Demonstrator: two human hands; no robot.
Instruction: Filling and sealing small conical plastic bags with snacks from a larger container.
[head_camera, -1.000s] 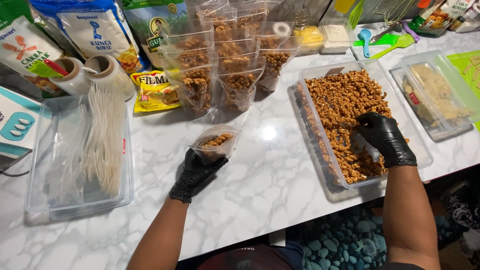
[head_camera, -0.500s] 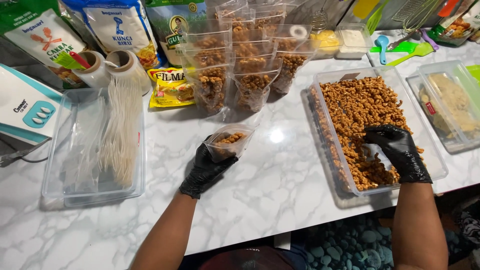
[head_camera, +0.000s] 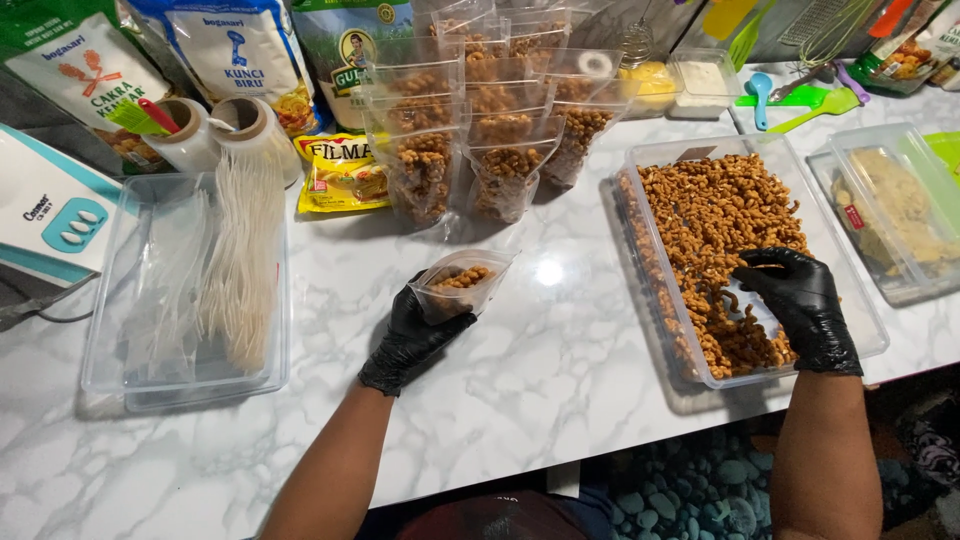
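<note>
My left hand (head_camera: 412, 333), in a black glove, holds a small clear pouch (head_camera: 462, 282) partly filled with brown fried snack, mouth open upward, just above the marble counter (head_camera: 560, 360). My right hand (head_camera: 795, 300), also gloved, is down inside a large clear tray (head_camera: 652, 270) of the same brown snack (head_camera: 710, 215), fingers curled into the pieces near the tray's front right. Whether it holds a scoop is unclear. Several filled pouches (head_camera: 500, 150) stand in rows behind the left hand.
A clear bin (head_camera: 120, 330) with empty pouches and white strips lies at left, beside two tape rolls (head_camera: 220, 130), flour bags (head_camera: 230, 50) and a yellow sachet (head_camera: 340, 175). A lidded tray (head_camera: 900, 210) sits at far right; spatulas and small tubs stand behind.
My view has shifted slightly. The left hand still holds the pouch in about the same place. The right hand stays in the snack tray, with its fingers dug a little lower.
</note>
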